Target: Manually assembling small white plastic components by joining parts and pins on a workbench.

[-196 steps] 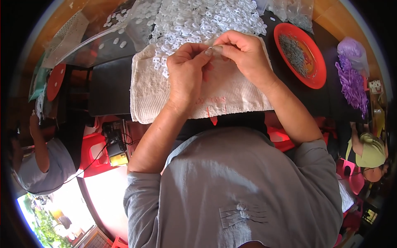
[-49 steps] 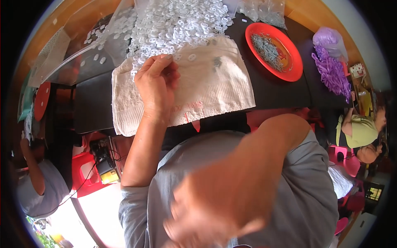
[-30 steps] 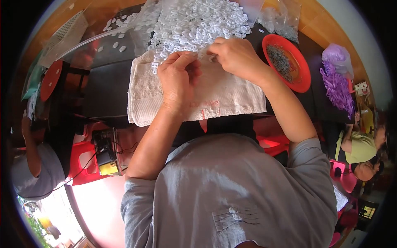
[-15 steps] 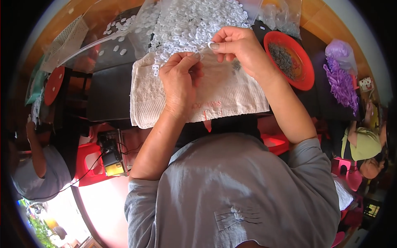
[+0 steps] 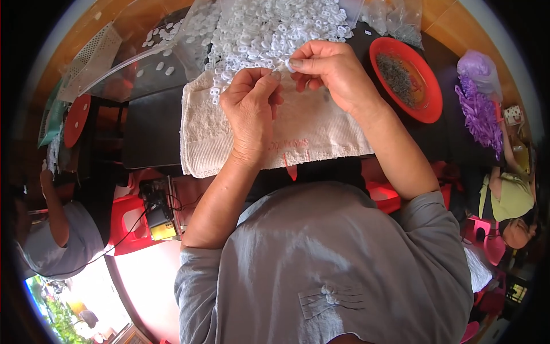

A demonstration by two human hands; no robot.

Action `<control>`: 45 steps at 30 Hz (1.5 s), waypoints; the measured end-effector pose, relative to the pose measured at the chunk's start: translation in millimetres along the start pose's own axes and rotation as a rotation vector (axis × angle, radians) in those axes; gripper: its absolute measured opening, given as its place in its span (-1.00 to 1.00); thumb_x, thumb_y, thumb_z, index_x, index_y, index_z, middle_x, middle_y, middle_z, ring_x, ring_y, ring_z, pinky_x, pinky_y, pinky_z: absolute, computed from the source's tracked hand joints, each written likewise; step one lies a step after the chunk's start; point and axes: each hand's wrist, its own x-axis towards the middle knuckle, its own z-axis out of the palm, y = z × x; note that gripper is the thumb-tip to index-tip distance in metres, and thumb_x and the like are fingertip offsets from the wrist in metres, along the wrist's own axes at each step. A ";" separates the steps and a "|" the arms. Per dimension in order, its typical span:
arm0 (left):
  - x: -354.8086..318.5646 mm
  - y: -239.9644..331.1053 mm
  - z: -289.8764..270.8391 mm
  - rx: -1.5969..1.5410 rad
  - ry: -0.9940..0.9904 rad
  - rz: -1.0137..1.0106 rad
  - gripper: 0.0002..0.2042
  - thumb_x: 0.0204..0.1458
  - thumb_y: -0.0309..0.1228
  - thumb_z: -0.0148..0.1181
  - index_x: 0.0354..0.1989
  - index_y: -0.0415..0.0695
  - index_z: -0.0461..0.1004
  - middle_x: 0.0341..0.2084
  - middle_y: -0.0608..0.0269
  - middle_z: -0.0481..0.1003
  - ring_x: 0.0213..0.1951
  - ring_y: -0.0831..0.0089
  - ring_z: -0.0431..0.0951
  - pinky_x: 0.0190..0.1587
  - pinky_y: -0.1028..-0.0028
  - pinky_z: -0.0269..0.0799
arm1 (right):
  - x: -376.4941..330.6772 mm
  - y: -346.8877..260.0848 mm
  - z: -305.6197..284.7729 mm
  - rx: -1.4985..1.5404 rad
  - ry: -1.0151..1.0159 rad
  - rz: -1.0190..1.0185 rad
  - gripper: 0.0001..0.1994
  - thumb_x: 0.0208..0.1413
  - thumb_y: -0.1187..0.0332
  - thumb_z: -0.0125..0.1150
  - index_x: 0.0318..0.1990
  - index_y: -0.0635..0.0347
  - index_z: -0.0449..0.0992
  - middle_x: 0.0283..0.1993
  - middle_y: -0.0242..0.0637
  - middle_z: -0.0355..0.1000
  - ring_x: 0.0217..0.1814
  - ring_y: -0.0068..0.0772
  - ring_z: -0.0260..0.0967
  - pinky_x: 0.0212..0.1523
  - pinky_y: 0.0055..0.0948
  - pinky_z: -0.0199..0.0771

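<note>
Above a cream towel (image 5: 229,149) my two hands are held close together. The fingers of my right hand (image 5: 335,71) pinch a small white oval plastic piece (image 5: 289,66). My left hand (image 5: 249,103) has its thumb pressed to the curled fingers; whatever is between them is too small to make out. Just beyond both hands spreads a heap of white oval plastic pieces (image 5: 269,31) with holes in them. To the right, a red plate (image 5: 431,109) holds a pile of small grey pieces (image 5: 395,77).
A clear plastic bag (image 5: 109,77) and white basket (image 5: 86,57) lie at left. Bags of small grey pieces (image 5: 404,26) lie behind the plate. Purple strips (image 5: 480,117) hang over the right edge. One person (image 5: 54,229) works at left, another (image 5: 510,195) at right.
My fingertips have drawn slightly closer together, the white piece still in my right hand. At the right, the other person's arm now reaches up beside the purple strips.
</note>
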 end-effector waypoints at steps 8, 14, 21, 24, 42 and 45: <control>0.6 -1.4 -1.1 0.045 -0.010 0.017 -0.90 0.03 -0.50 0.18 -0.40 -0.29 0.48 -0.62 0.27 0.47 -0.65 0.64 0.40 -0.69 0.66 0.20 | -0.7 0.2 0.5 0.009 -0.005 0.002 -0.89 0.04 0.40 0.23 -0.33 0.26 0.54 -0.46 -0.33 0.49 -0.47 -0.54 0.43 -0.45 -0.61 0.30; -0.5 -2.1 -1.3 0.071 -0.036 0.033 -0.90 0.05 -0.50 0.18 -0.36 -0.30 0.49 -0.59 0.24 0.48 -0.63 0.60 0.42 -0.68 0.64 0.21 | -2.1 1.6 2.2 -0.001 -0.040 -0.009 -0.87 0.05 0.39 0.23 -0.31 0.27 0.54 -0.46 -0.34 0.49 -0.46 -0.55 0.43 -0.44 -0.62 0.29; 1.7 -2.8 -0.4 0.016 -0.103 -0.004 -0.88 0.07 -0.50 0.20 -0.34 -0.32 0.47 -0.58 0.23 0.48 -0.63 0.60 0.41 -0.64 0.64 0.23 | -1.8 2.0 -2.8 0.021 -0.068 -0.008 -0.84 0.07 0.35 0.23 -0.30 0.26 0.54 -0.46 -0.37 0.47 -0.47 -0.56 0.42 -0.46 -0.63 0.27; 0.6 -0.5 1.3 -0.019 -0.130 -0.029 -0.87 0.08 -0.49 0.20 -0.33 -0.33 0.46 -0.58 0.22 0.48 -0.63 0.59 0.41 -0.64 0.63 0.23 | -3.8 0.5 -3.3 0.018 -0.029 -0.010 -0.85 0.07 0.35 0.24 -0.30 0.26 0.54 -0.47 -0.37 0.47 -0.48 -0.56 0.41 -0.47 -0.63 0.26; 3.5 -4.6 -3.2 -0.068 -0.135 -0.089 -0.93 0.11 -0.52 0.13 -0.36 -0.28 0.43 -0.58 0.25 0.49 -0.64 0.62 0.39 -0.68 0.63 0.19 | -7.4 11.5 11.7 0.085 0.002 -0.064 -0.89 0.08 0.41 0.21 -0.32 0.27 0.54 -0.45 -0.38 0.46 -0.43 -0.61 0.38 -0.43 -0.63 0.31; 3.9 -3.9 -3.3 -0.051 -0.132 -0.101 -0.91 0.12 -0.53 0.11 -0.30 -0.33 0.43 -0.54 0.17 0.49 -0.63 0.56 0.41 -0.65 0.62 0.20 | -5.3 9.8 8.8 0.084 -0.001 -0.014 -0.89 0.08 0.40 0.22 -0.31 0.26 0.54 -0.45 -0.38 0.46 -0.43 -0.60 0.39 -0.41 -0.62 0.32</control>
